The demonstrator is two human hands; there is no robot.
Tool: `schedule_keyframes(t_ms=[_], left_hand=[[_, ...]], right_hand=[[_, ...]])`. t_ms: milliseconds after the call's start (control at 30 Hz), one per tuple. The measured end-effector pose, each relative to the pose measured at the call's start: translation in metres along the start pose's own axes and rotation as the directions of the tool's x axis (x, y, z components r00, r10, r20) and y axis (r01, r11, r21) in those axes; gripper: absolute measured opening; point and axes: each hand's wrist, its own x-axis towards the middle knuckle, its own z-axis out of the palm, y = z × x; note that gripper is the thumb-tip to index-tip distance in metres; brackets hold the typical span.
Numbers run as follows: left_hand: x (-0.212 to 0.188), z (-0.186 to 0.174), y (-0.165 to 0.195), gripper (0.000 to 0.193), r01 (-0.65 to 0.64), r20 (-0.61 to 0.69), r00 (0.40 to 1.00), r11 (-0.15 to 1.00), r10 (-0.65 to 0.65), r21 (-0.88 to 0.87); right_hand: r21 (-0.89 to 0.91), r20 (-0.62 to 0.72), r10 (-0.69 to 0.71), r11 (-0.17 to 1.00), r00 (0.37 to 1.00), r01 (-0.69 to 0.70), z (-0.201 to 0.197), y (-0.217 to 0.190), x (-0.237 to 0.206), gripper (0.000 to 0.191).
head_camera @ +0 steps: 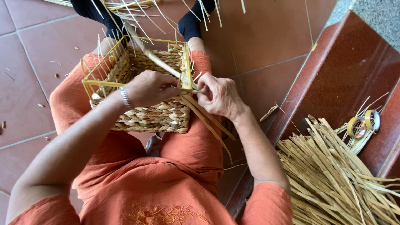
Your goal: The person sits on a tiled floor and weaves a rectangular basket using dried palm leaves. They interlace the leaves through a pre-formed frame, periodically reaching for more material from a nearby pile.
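Observation:
A half-woven straw basket (154, 114) on a yellow wire frame (93, 83) rests on my lap, over orange trousers. My left hand (148, 87), with a metal watch band at the wrist, grips the frame's near rim and pinches a pale straw strand (160, 62) that crosses the basket's open top. My right hand (218, 96) is closed at the basket's right corner, pinching straw strands (208, 121) that trail down over my right thigh. Thin upright straws stick out along the frame's far side.
A big bundle of dried straw strips (333, 175) lies on the red step at my right, with two tape rolls (362, 123) beyond it. Loose straw and bits litter the terracotta tile floor (37, 46). My feet in black socks (191, 23) rest ahead.

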Motion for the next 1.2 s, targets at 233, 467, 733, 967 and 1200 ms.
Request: schedule_keyframes(t_ms=[233, 467, 733, 967, 1200], left_hand=[[0.003, 0.013, 0.009, 0.029, 0.106, -0.119, 0.989, 0.985, -0.089, 0.14], [-0.007, 0.016, 0.019, 0.025, 0.04, -0.266, 0.964, 0.99, -0.004, 0.132], [-0.027, 0.031, 0.05, 0.028, -0.328, -0.557, 0.677, 0.875, 0.48, 0.355], [0.017, 0.066, 0.054, 0.03, 0.142, -0.227, 0.974, 0.797, -0.007, 0.588], [0.05, 0.078, 0.036, 0.021, 0.292, -0.097, 0.951, 0.744, -0.295, 0.601]], right_hand=[[-0.628, 0.067, -0.111, 0.768, 0.992, 0.128, -0.005, 0.001, 0.006, 0.023], [-0.149, -0.15, -0.267, 0.958, 0.952, 0.245, -0.03, -0.011, -0.013, 0.015], [-0.331, -0.014, 0.044, 0.942, 0.999, -0.046, -0.07, 0.017, -0.043, 0.039], [-0.541, -0.158, 0.185, 0.805, 0.97, -0.242, -0.111, 0.029, -0.099, 0.026], [-0.456, -0.104, 0.402, 0.794, 0.91, -0.402, -0.07, 0.041, -0.116, 0.019]])
